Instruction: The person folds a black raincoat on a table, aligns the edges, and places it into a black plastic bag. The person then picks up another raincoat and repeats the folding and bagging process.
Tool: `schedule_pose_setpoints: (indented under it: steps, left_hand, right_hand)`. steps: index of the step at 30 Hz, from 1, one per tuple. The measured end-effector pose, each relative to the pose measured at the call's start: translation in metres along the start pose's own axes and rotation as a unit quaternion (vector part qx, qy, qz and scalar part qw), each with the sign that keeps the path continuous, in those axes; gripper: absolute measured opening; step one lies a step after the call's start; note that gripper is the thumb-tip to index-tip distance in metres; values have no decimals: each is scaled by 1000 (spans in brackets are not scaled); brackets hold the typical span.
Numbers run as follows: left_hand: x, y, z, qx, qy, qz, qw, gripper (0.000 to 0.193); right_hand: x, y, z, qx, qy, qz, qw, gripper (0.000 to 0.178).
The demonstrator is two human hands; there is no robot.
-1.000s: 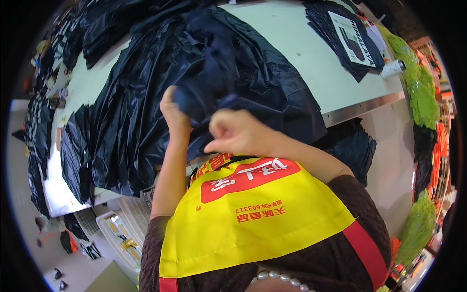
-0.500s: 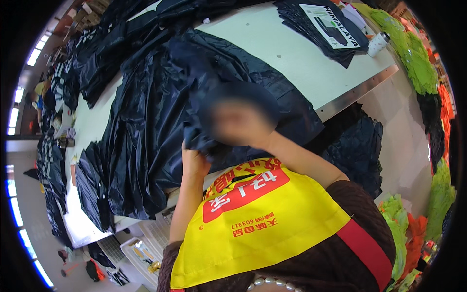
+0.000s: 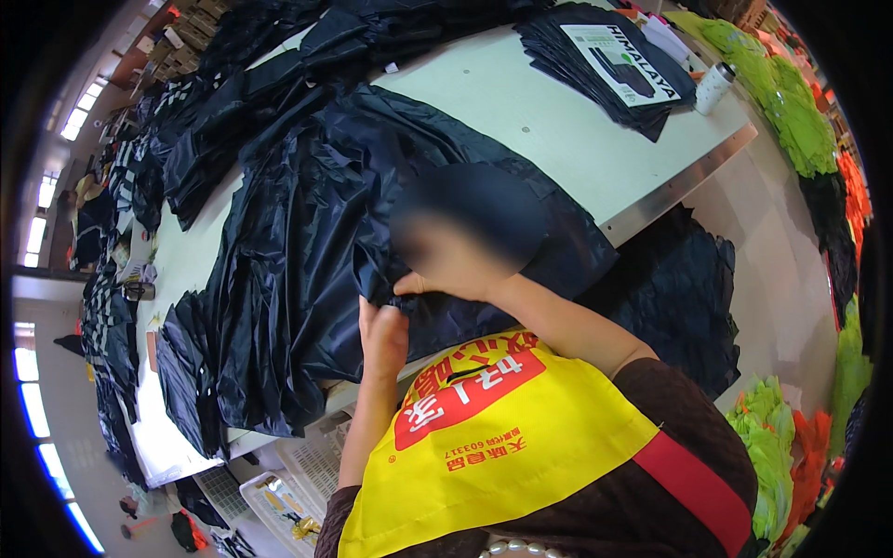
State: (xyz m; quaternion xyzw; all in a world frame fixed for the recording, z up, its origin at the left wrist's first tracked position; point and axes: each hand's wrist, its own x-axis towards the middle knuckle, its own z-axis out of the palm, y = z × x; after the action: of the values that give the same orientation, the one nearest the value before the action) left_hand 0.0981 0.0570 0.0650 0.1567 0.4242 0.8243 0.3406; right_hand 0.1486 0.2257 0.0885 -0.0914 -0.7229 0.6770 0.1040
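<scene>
A large dark navy, shiny garment (image 3: 307,232) lies spread and wrinkled over the near part of the table. My left hand (image 3: 383,337) is closed on a gathered bit of it near the table's front edge, with the thumb raised. Close beside it, my right hand (image 3: 456,265) reaches in from the right, its thumb pressed against the same gathered cloth. A blurred patch covers most of the right hand's fingers and some of the cloth around them.
More dark garments (image 3: 344,42) are heaped across the white table (image 3: 484,84). Toward the far right stand a stack of black packages (image 3: 614,74) and a white bottle (image 3: 713,88). Dark cloth (image 3: 679,298) hangs beside the table. Lime-green garments (image 3: 767,102) are piled along the right.
My right hand has come down and left, and its thumb now shows at the cloth beside my left hand. My left hand's grip has shifted, with its thumb now showing.
</scene>
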Motion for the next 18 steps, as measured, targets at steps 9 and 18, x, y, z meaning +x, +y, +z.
schedule_pose_setpoints:
  steps: [9, 18]
  left_hand:
    - [-7, -17, -15, 248, 299, 35, 921, 22]
    - [-34, -14, -60, 176, 278, 63, 942, 11]
  right_hand:
    - [-5, 64, 15, -274, 255, -215, 902, 21]
    - [-54, 15, 38, -165, 28, -191, 967, 43]
